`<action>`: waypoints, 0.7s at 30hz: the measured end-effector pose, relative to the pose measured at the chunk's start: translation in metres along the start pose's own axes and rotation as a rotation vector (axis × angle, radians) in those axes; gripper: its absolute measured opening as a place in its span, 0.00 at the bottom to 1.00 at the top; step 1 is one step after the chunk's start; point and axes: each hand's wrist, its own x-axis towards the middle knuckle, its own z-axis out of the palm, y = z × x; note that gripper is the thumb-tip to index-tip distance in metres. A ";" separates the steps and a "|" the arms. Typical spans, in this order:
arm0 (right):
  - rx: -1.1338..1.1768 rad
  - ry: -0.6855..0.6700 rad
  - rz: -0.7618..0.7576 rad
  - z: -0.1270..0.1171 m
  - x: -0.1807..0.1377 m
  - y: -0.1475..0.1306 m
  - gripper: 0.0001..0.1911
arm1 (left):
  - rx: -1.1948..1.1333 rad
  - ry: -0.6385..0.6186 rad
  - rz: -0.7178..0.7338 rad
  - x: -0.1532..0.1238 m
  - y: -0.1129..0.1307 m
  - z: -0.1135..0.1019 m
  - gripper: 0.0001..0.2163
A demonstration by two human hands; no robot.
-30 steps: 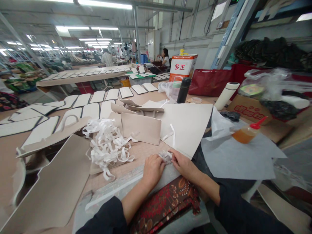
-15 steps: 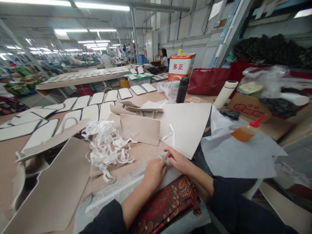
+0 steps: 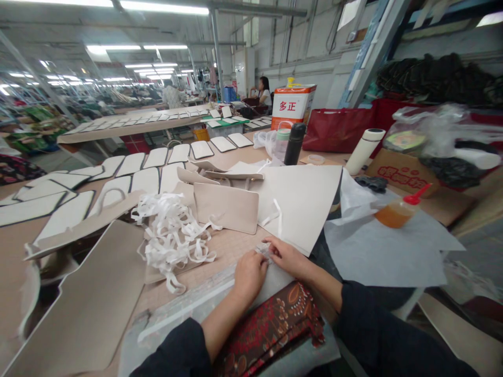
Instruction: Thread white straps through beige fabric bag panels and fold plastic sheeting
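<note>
My left hand [image 3: 249, 273] and my right hand [image 3: 285, 256] meet at the table's near edge, fingers curled and pinched together on a small crumpled whitish scrap [image 3: 264, 253] between them. What the scrap is I cannot make out. Both rest on a clear plastic sheet [image 3: 184, 309] lying over the table. Just beyond my right hand lies a large pale sheet [image 3: 302, 201]. A tangle of white strips [image 3: 171, 235] sits to the left of my left hand, beside a beige padded panel [image 3: 227, 208].
Rows of white black-edged panels [image 3: 129, 173] cover the table's far left. A big beige cut board [image 3: 86, 309] lies at the near left. A red-capped squeeze bottle [image 3: 395, 212] rests on grey paper at right; a black flask [image 3: 294, 144], white flask [image 3: 363, 152] and tin [image 3: 293, 107] stand behind. People sit far off.
My two hands have shifted slightly forward and closer together on the scrap; my view has tilted a little. Nothing else on the table has moved.
</note>
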 end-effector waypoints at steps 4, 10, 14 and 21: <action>-0.047 0.056 -0.021 0.005 -0.002 0.003 0.21 | 0.166 -0.006 0.129 -0.006 0.000 0.001 0.11; -0.170 0.136 -0.111 0.010 -0.006 0.003 0.21 | 0.284 -0.044 0.273 -0.011 -0.003 0.002 0.12; -0.194 0.185 -0.146 0.005 -0.009 0.001 0.21 | 0.234 -0.016 0.192 -0.008 -0.003 0.003 0.12; -0.149 0.054 -0.089 0.002 -0.011 0.003 0.21 | 0.064 0.010 0.070 -0.001 -0.004 0.003 0.10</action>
